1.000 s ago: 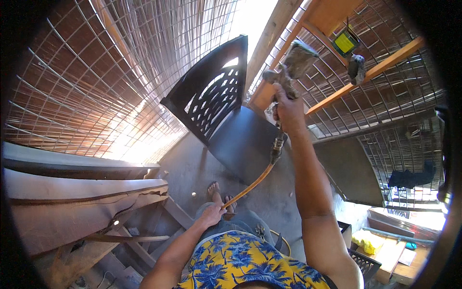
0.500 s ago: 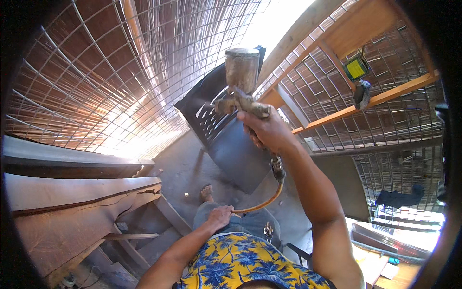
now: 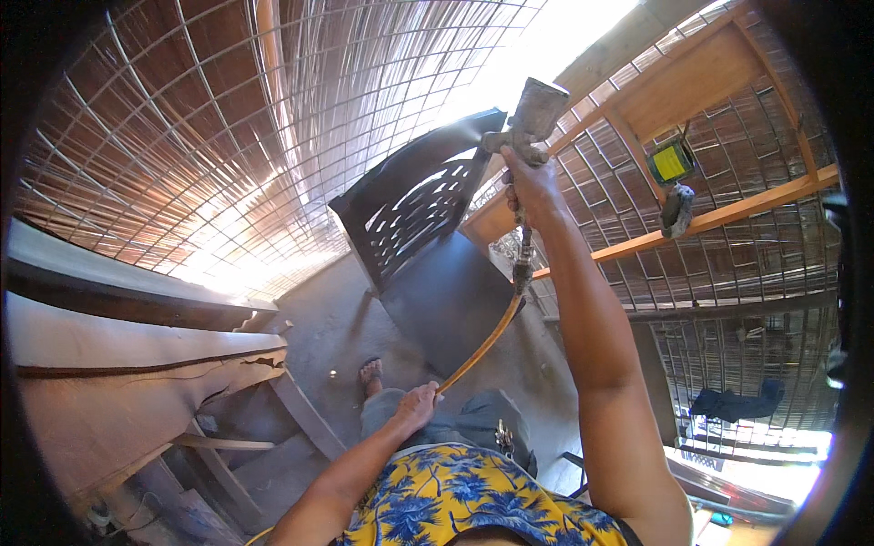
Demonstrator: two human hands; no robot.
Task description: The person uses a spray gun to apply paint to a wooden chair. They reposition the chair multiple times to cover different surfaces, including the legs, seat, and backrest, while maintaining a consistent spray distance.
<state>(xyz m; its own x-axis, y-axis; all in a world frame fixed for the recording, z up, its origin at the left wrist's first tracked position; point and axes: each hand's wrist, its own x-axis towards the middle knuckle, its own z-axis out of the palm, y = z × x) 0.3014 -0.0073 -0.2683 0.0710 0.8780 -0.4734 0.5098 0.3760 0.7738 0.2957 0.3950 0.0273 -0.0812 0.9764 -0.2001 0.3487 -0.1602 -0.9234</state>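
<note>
My right hand point(image 3: 533, 187) grips a spray gun point(image 3: 537, 118) with a cup on top, held up at the right end of a black chair's backrest. A faint mist shows by the nozzle. From the gun's handle a yellowish air hose point(image 3: 492, 343) curves down to my left hand point(image 3: 417, 406), which is closed around it near my lap. The black chair point(image 3: 446, 282) stands in front of me, with a slotted, curved backrest and a flat seat. Its lower parts are partly hidden behind the hose and my legs.
Wire mesh over slatted matting point(image 3: 182, 136) rises on the left. Wooden furniture pieces point(image 3: 137, 391) stand at lower left. On the right, a wooden rail point(image 3: 710, 214) crosses a barred frame, with a tin point(image 3: 671, 162) bearing a yellow-green label. Dark cloth point(image 3: 739, 400) hangs farther down.
My right hand has moved the spray gun right and farther up, off the front of the chair back, which now shows more fully. My left hand still holds the hose.
</note>
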